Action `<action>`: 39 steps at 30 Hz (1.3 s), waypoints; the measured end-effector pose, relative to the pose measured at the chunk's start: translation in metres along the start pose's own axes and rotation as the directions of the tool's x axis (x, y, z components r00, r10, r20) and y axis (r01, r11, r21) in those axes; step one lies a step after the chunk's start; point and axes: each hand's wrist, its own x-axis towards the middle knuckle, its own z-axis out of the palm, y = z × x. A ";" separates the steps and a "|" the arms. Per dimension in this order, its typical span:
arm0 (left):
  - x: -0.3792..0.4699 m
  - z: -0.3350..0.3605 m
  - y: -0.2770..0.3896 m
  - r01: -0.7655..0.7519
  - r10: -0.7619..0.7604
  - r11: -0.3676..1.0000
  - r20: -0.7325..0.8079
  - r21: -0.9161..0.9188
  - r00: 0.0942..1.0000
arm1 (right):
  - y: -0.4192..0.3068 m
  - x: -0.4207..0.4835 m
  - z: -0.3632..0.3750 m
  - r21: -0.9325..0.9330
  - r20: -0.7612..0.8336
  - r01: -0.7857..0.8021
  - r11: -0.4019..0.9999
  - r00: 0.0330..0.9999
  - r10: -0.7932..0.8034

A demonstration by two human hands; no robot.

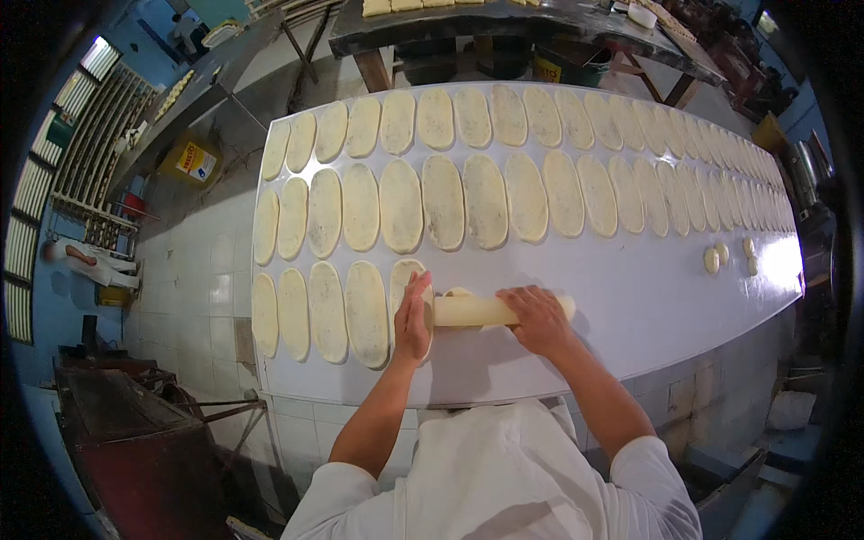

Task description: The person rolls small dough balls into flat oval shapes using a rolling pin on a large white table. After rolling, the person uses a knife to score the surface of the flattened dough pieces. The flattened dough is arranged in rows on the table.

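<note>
A thick, pale rolling pin (472,311) lies crosswise on the white tabletop (513,368) in front of me. My left hand (410,317) is at its left end, fingers held nearly straight and palm towards the pin. Over the right part of the barrel curls my right hand (536,316). A piece of dough (459,292) shows partly from beneath the pin; most of it is hidden. Just left of the pin, a flattened oval of dough (403,270) is partly covered by my left hand. Several more dough ovals (366,314) line up to its left.
Two long rows of flat dough ovals (443,202) run along the table's far side. Several small dough balls (711,260) sit at the right. Beyond stands a dark worktable (432,27). A yellow bucket (192,162) and a person in white (94,262) are at the left.
</note>
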 end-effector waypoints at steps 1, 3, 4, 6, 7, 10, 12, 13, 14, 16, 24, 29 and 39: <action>-0.002 -0.004 -0.001 -0.022 0.014 0.988 0.052 0.151 0.999 | -0.002 0.016 0.007 -0.030 0.029 0.035 0.999 0.999 -0.034; -0.008 -0.007 -0.004 -0.077 0.008 0.897 0.156 0.436 0.988 | -0.008 0.034 0.012 -0.107 0.060 0.071 0.992 0.996 -0.065; -0.010 -0.005 -0.008 -0.118 0.061 0.883 0.136 0.455 0.989 | -0.013 0.039 0.010 -0.154 0.062 0.073 0.985 0.996 -0.064; 0.007 0.004 -0.017 -0.089 0.064 0.822 0.065 0.563 0.996 | -0.017 0.053 0.011 -0.251 0.034 0.044 0.967 0.999 -0.037; 0.017 0.004 -0.021 -0.068 0.067 0.785 0.025 0.616 0.997 | -0.020 0.065 0.012 -0.296 0.009 0.023 0.955 1.000 -0.021; 0.090 0.007 -0.021 -0.097 0.188 0.575 -0.016 0.812 0.982 | -0.010 0.114 0.007 -0.341 -0.088 -0.073 0.937 0.995 0.045; 0.114 0.011 -0.011 -0.079 0.213 0.534 -0.043 0.842 0.976 | 0.002 0.131 0.012 -0.329 -0.149 -0.127 0.936 0.985 0.081; 0.124 0.012 -0.007 -0.090 0.228 0.545 -0.045 0.834 0.973 | 0.008 0.140 0.013 -0.325 -0.177 -0.139 0.935 0.981 0.085; 0.130 0.014 -0.003 -0.101 0.245 0.555 -0.047 0.826 0.968 | 0.014 0.143 0.014 -0.321 -0.206 -0.152 0.935 0.975 0.088; 0.083 0.013 -0.026 -0.122 0.191 0.528 0.023 0.840 0.981 | 0.010 0.112 0.024 -0.347 -0.084 -0.088 0.934 0.995 0.063; 0.161 0.014 0.007 -0.133 0.376 0.405 -0.032 0.905 0.926 | 0.005 0.165 0.005 -0.268 -0.165 -0.267 0.926 0.959 0.229; 0.165 0.018 0.010 -0.121 0.290 0.439 -0.012 0.890 0.957 | -0.020 0.120 0.011 -0.316 -0.023 -0.178 0.932 0.983 0.180; -0.064 0.023 0.010 -0.146 -0.005 0.376 0.160 0.915 0.987 | -0.040 -0.022 0.028 -0.140 0.062 0.058 0.989 0.997 -0.050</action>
